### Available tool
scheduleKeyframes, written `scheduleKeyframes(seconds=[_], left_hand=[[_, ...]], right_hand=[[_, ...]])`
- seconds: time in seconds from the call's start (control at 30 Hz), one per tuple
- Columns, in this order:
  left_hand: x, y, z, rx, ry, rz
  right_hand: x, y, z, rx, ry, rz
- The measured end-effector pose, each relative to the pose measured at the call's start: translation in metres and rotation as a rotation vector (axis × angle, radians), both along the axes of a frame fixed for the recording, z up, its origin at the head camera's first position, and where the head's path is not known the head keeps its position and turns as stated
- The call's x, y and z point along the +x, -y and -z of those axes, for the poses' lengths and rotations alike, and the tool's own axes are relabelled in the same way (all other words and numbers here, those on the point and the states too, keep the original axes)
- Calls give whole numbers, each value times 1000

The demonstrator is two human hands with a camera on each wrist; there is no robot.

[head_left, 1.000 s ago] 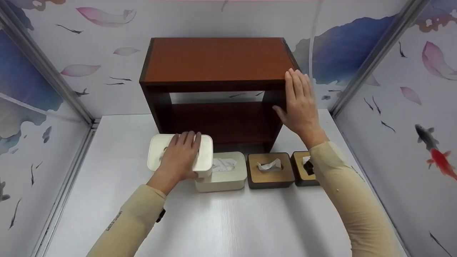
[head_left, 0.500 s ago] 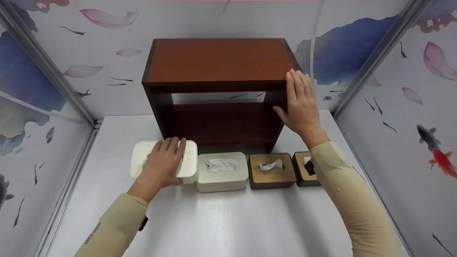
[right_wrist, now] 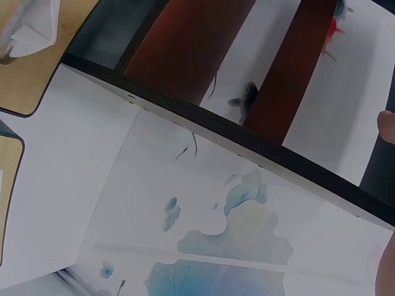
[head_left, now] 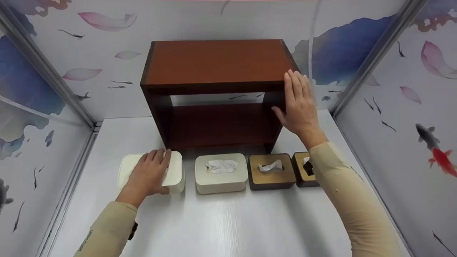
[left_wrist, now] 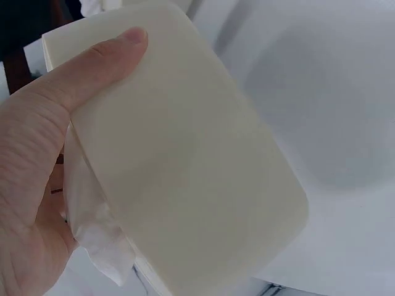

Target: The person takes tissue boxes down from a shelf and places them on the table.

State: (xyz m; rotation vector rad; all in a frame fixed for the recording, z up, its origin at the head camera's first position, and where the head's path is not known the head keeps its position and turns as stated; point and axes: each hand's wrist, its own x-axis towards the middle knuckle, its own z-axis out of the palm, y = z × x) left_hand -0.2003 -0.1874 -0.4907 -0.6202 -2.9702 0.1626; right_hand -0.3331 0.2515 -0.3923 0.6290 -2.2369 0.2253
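At the left end of a row, my left hand (head_left: 148,173) grips a white tissue box (head_left: 175,171) from above. In the left wrist view the thumb presses along the wall of this tissue box (left_wrist: 185,154), and a tissue (left_wrist: 92,216) sticks out under the palm. Whether its base touches the table I cannot tell. My right hand (head_left: 300,107) lies with straight fingers against the right side of a brown wooden shelf (head_left: 217,62). Its thumb crosses the front edge of that side panel, and the right wrist view catches only part of the hand.
Right of the held box stand a second white tissue box (head_left: 221,185), a wood-topped dark tissue box (head_left: 272,180) and another like it (head_left: 303,178), partly behind the right sleeve. They line up before the shelf on a white table (head_left: 228,225), between printed wall panels (head_left: 410,107).
My left hand has carried the white tissue box leftward and down from over the second white box, leaving a gap between them. The right hand has stayed on the shelf.
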Motion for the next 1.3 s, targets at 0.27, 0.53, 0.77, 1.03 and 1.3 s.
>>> scheduleKeyframes(seconds=[0.27,0.53,0.77,1.03,1.3], left_hand=[[-6,5,27,17,37,0],[-12,3,48,28,70,9],[-17,3,63,33,62,1],[-21,-2,65,45,62,-8],[-20,-3,66,47,92,-26]], right_hand=[[-1,0,2,-21,-17,-12],[-1,1,2,-21,-23,-8],[-1,1,2,-23,-21,-7],[-1,2,3,-24,-26,-5],[-2,2,3,-18,-14,6]])
